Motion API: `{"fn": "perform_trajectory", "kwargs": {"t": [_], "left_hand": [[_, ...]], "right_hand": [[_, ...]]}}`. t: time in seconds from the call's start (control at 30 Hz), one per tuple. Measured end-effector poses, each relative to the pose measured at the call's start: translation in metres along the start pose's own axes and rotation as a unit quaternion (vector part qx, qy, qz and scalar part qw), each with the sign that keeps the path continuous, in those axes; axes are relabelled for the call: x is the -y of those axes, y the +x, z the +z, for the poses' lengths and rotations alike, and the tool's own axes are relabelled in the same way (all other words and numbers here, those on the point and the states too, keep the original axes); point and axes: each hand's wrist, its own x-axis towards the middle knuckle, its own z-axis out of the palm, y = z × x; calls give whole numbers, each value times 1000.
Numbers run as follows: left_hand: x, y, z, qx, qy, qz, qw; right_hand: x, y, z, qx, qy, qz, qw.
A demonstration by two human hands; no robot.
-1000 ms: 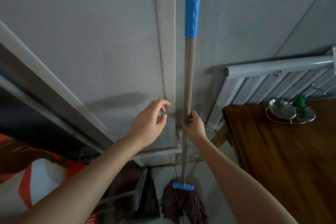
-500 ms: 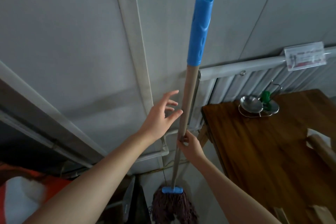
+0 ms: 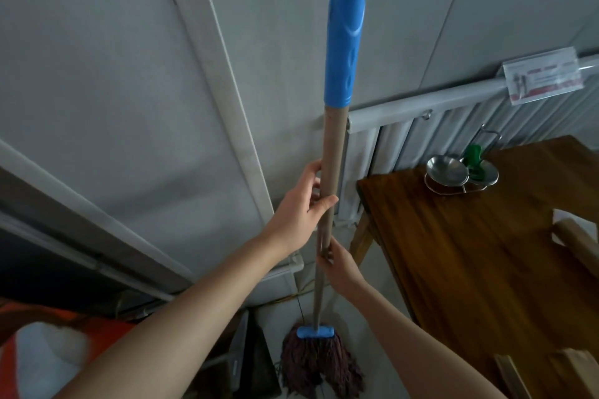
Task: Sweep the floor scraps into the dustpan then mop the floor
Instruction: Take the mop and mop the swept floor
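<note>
This looks like the mopping step. The person stands the mop [image 3: 334, 152] upright near the wall [image 3: 129, 74], its stringy head [image 3: 319, 363] down at the floor [image 3: 346, 314] beside the bench [image 3: 470, 253]. The left hand [image 3: 299, 210] wraps round the wooden handle [image 3: 337, 126], and the right hand [image 3: 337, 264] grips it just below. Next, I reckon, the mop must be carried clear of this corner and the bench leg.

A wooden table [image 3: 486, 269] beside the grey wall [image 3: 97, 58] carries metal dishes [image 3: 445, 170] and a green object [image 3: 473, 155].
</note>
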Motion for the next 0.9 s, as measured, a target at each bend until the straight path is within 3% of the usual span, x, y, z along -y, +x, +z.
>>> {"fn": "perform_trajectory", "kwargs": {"t": [0.4,0.63,0.9], "left_hand": [[-66,-26,-46,-53,-25,54,997],[-107,-117,-82,-29,-45,92,994],[-173,-274,-114,-63,-23,218,974]], "right_hand": [[63,-58,-5,-51,-52,-55,996],[84,-146,29,-105,-65,-72,990],[107,-297,79,-176,-88,-158,968]]}}
